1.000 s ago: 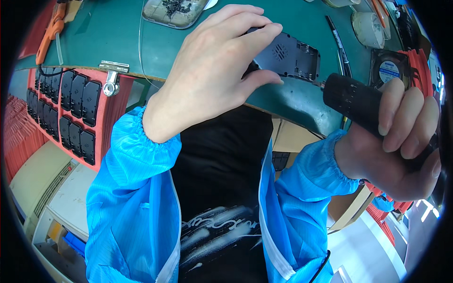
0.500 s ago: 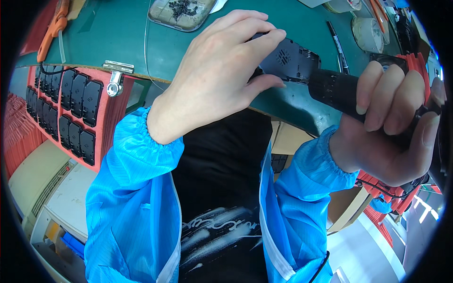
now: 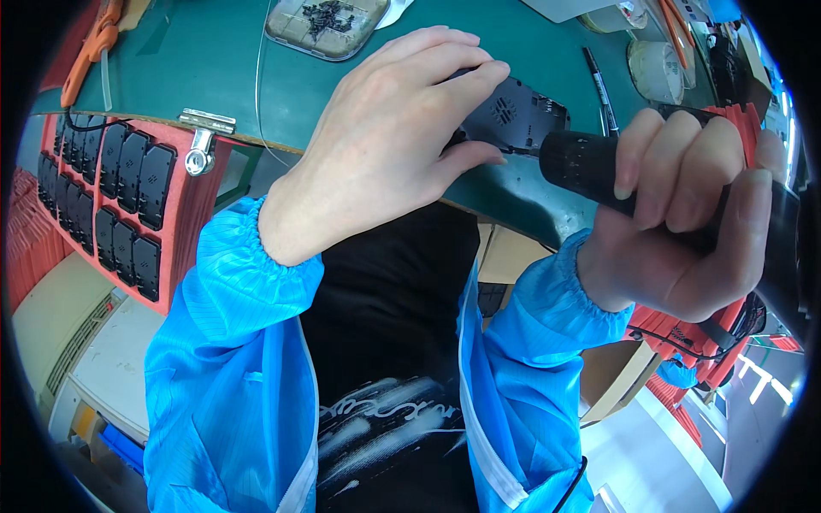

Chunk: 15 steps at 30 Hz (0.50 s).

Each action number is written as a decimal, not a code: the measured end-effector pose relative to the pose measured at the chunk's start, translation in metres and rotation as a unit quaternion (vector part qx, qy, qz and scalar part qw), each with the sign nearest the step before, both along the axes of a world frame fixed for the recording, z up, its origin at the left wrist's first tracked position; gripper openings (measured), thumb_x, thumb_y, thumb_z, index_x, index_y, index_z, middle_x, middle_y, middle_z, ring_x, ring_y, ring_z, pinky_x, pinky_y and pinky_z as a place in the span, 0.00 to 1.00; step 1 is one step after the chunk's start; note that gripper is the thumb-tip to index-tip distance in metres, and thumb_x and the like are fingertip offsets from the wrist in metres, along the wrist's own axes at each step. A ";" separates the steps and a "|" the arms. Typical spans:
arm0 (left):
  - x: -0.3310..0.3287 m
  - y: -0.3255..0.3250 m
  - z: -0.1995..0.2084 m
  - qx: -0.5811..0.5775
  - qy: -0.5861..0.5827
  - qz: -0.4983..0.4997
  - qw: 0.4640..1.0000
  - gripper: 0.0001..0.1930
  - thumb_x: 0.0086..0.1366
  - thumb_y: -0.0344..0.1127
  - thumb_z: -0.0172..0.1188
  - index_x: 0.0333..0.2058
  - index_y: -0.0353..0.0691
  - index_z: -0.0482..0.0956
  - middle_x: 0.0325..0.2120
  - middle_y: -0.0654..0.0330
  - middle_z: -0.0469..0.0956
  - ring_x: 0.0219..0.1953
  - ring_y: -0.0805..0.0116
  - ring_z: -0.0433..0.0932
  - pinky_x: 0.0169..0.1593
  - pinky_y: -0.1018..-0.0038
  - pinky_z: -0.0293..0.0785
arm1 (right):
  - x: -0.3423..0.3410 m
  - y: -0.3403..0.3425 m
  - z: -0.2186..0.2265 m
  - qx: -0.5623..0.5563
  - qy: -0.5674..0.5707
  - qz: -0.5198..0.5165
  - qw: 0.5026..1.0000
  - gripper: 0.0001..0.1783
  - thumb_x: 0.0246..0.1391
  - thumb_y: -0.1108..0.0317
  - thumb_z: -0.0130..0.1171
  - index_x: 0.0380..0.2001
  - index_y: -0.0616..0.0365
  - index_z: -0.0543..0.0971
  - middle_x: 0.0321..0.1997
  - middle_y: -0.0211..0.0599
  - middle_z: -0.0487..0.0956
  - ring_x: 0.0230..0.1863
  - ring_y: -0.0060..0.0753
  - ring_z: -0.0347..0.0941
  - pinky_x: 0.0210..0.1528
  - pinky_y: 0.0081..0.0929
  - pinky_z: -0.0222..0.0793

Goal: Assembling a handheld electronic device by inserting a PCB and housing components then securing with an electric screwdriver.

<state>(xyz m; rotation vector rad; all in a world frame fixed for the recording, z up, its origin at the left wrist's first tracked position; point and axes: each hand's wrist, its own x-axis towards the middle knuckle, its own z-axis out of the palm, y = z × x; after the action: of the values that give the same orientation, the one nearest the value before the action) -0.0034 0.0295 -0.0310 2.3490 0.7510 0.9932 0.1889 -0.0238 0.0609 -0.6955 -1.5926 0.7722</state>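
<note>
My left hand (image 3: 389, 141) is closed around a black plastic casing (image 3: 516, 111) with a round pattern of small holes, held over the green table. Its fingers and palm cover the casing's left part. My right hand (image 3: 684, 192) wraps round a thick black cylindrical tool, which looks like an electric screwdriver (image 3: 577, 162). The tool's nose points left, at the casing's near right edge. Around the tip it is dark, so I cannot tell whether it touches the casing.
On the green table (image 3: 205, 73) stands a tray of small black screws (image 3: 299, 43), with a marker pen (image 3: 601, 90) farther right. A metal clip (image 3: 205, 137) grips the table edge. Red foam (image 3: 184, 231) holding several black casings is at left, near an orange-handled tool (image 3: 92, 51).
The whole view has shifted slightly. The electric screwdriver has moved a little left and lower against the casing. Both hands keep their grips.
</note>
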 end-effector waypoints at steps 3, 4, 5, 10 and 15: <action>0.000 0.001 0.002 -0.016 -0.009 -0.008 1.000 0.33 0.48 0.34 0.79 0.56 0.39 0.81 0.54 0.52 0.80 0.61 0.48 0.76 0.63 0.58 0.75 | 0.000 0.001 -0.002 -0.003 0.025 -0.006 1.000 0.19 0.67 0.62 0.46 0.55 0.60 0.74 0.24 0.27 0.66 0.20 0.20 0.61 0.26 0.27 0.61; 0.000 0.001 0.003 -0.015 -0.010 -0.007 1.000 0.33 0.48 0.34 0.79 0.56 0.39 0.81 0.54 0.52 0.80 0.61 0.48 0.76 0.63 0.58 0.75 | 0.000 0.001 -0.003 -0.003 0.034 -0.008 0.999 0.20 0.67 0.62 0.46 0.55 0.60 0.74 0.24 0.27 0.66 0.20 0.21 0.61 0.26 0.27 0.61; -0.001 0.001 0.003 -0.017 -0.011 -0.010 1.000 0.33 0.48 0.34 0.79 0.55 0.39 0.81 0.53 0.52 0.80 0.61 0.48 0.76 0.63 0.57 0.75 | -0.001 0.001 -0.003 -0.004 0.044 -0.010 0.999 0.20 0.67 0.62 0.46 0.56 0.61 0.74 0.24 0.27 0.66 0.20 0.21 0.61 0.26 0.27 0.61; -0.001 0.001 0.004 -0.025 -0.016 -0.015 0.999 0.33 0.47 0.34 0.80 0.55 0.39 0.81 0.52 0.52 0.80 0.60 0.47 0.76 0.63 0.57 0.75 | -0.003 0.001 -0.006 -0.007 0.091 -0.016 0.996 0.22 0.68 0.62 0.46 0.58 0.63 0.73 0.23 0.27 0.65 0.20 0.21 0.61 0.26 0.28 0.62; -0.001 0.000 0.006 -0.044 -0.008 -0.019 0.999 0.35 0.47 0.33 0.80 0.56 0.39 0.80 0.52 0.52 0.79 0.59 0.47 0.76 0.62 0.57 0.75 | -0.006 0.000 -0.006 -0.008 0.145 -0.016 0.989 0.23 0.68 0.62 0.45 0.60 0.65 0.71 0.23 0.27 0.64 0.20 0.21 0.61 0.25 0.28 0.62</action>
<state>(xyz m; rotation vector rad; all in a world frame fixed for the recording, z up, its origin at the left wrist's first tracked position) -0.0045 0.0292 -0.0247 2.2686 0.7271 0.9422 0.1832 -0.0238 0.0549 -0.5897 -1.3105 0.8227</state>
